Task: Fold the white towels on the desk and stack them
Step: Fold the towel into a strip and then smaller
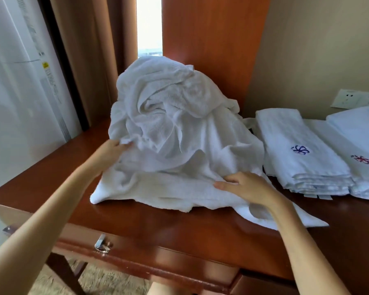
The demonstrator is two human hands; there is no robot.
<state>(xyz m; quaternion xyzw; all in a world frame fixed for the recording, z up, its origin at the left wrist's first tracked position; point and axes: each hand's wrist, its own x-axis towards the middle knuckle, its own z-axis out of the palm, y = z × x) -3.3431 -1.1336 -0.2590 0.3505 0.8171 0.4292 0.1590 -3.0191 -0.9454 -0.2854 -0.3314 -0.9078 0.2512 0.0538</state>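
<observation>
Crumpled towel heap (170, 124) sits mid-desk (158, 226), unfolded; left hand (112, 151) pinches heap's left edge; right hand (243, 186) rests flat, fingers straight, on bottom towel; folded linens (294, 150) lie just right; most folding judged remaining.

A tall crumpled heap of white towels (170, 124) sits on the desk (168, 226); folded towels (303, 150), seemingly several, lie stacked right.

Nothing legible from here: right of the pile (175, 124), one folded stack (285, 128) bears a blue pinwheel emblem (300, 149), the next a red emblem (360, 159); left, a blurred yellow sticker (45, 65).
</observation>
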